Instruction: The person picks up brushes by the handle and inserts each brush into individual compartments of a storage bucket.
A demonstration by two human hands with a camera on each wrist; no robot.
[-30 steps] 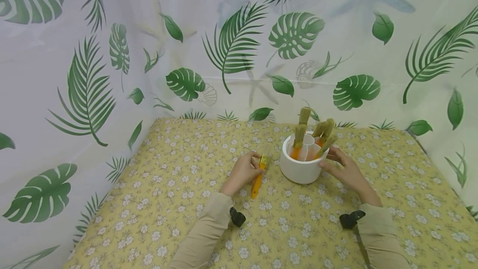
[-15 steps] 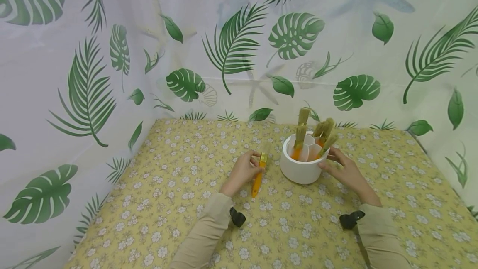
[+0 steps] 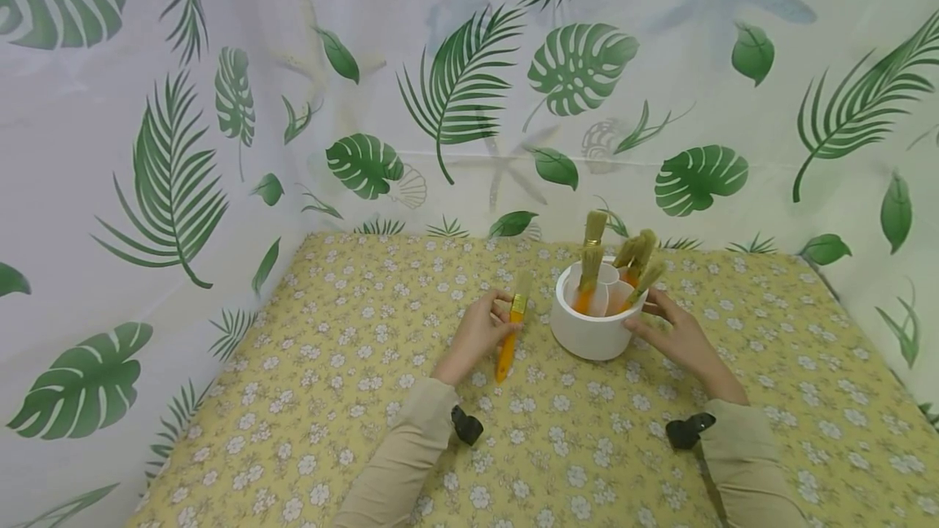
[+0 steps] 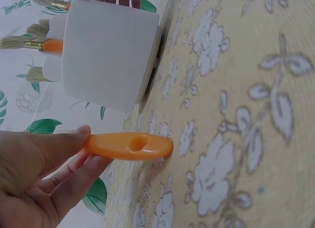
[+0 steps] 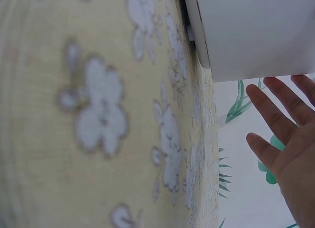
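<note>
My left hand (image 3: 480,328) pinches a paintbrush (image 3: 506,357) by its orange handle between thumb and fingers. The brush's pale bristles point away from me, above a gold-coloured ferrule. In the left wrist view the handle's end (image 4: 123,145), with a hole in it, is close to the cloth; contact is hard to tell. Just right of it stands a round white divided holder (image 3: 587,341) with several orange-handled brushes (image 3: 589,267), bristles up. Against the holder's right side rests my right hand (image 3: 678,341), its fingers (image 5: 270,110) fairly straight in the right wrist view.
A yellow flowered cloth (image 3: 367,414) covers the table. White curtains (image 3: 455,80) with green leaf prints hang behind and along the sides. A black wrist camera (image 3: 466,426) sits on the left wrist, another on the right.
The paintbrush in my left hand has risen slightly and shifted a little away from me. My right hand and the holder stay almost where they were.
</note>
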